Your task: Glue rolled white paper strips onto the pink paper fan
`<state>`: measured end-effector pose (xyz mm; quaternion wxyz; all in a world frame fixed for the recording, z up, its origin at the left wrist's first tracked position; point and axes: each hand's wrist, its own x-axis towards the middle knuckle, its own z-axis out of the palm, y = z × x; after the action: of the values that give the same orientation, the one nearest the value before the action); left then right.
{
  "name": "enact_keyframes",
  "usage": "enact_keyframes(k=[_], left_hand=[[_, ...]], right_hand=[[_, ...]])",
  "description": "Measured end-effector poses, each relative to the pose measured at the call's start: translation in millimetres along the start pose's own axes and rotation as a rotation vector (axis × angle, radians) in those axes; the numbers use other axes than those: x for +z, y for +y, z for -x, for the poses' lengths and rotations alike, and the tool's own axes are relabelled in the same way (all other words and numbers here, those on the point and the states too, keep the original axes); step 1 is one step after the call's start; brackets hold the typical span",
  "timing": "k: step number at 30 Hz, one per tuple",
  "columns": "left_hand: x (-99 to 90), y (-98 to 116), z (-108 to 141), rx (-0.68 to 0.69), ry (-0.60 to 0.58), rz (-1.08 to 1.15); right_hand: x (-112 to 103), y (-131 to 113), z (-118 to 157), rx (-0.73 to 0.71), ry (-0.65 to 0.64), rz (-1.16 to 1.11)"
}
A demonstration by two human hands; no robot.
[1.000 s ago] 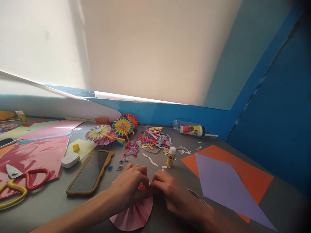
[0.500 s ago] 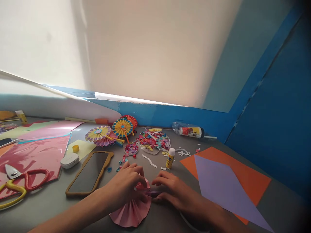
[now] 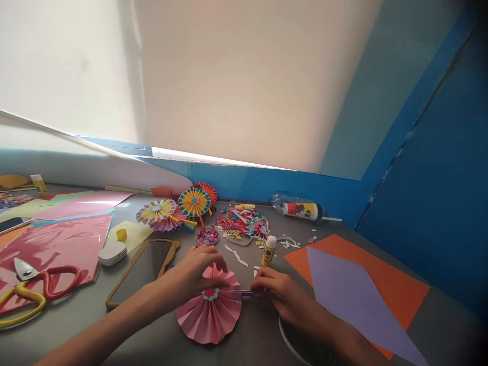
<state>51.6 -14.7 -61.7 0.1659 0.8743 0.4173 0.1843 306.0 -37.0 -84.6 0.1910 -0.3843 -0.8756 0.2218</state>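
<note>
A pink pleated paper rosette point(image 3: 209, 320) with a small red and light-blue centre lies on the grey table. My left hand point(image 3: 200, 272) is over its upper left part, thumb and fingers apart. A thin purple stick point(image 3: 247, 293) reaches from the rosette's right side to my right hand point(image 3: 276, 292), whose fingers are closed on its end. Just behind my right hand stands a glue stick point(image 3: 269, 250) with a white cap.
A phone point(image 3: 141, 272), white case point(image 3: 113, 253) and scissors point(image 3: 46, 284) lie left. Finished paper fans point(image 3: 194, 201) and paper scraps point(image 3: 242, 223) are behind. Orange point(image 3: 407, 290) and purple sheets point(image 3: 354, 290) lie right, with a wrapped glue bottle point(image 3: 301, 209) farther back.
My left hand has lifted and opened, uncovering the rosette's centre. My right hand has shifted slightly right, and more of the stick shows. The view has moved a little.
</note>
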Motion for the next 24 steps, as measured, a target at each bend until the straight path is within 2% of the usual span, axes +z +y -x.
enact_keyframes(k=[5,8,12,17,24], left_hand=[[-32.0,-26,-3,-0.094,0.15,-0.129],[-39.0,-43,-5,-0.209,0.245,-0.25],[-31.5,-56,-11,-0.217,0.245,-0.258],[-18.1,-65,-21,-0.18,0.234,-0.252],[-18.0,-74,-44,-0.099,0.179,-0.299]], right_hand=[[0,5,1,0.014,0.037,0.087],[1,4,0,0.007,0.092,0.13],[4,5,-2,-0.049,0.151,0.141],[7,5,-3,-0.085,0.148,0.108],[9,3,-4,-0.117,0.15,0.101]])
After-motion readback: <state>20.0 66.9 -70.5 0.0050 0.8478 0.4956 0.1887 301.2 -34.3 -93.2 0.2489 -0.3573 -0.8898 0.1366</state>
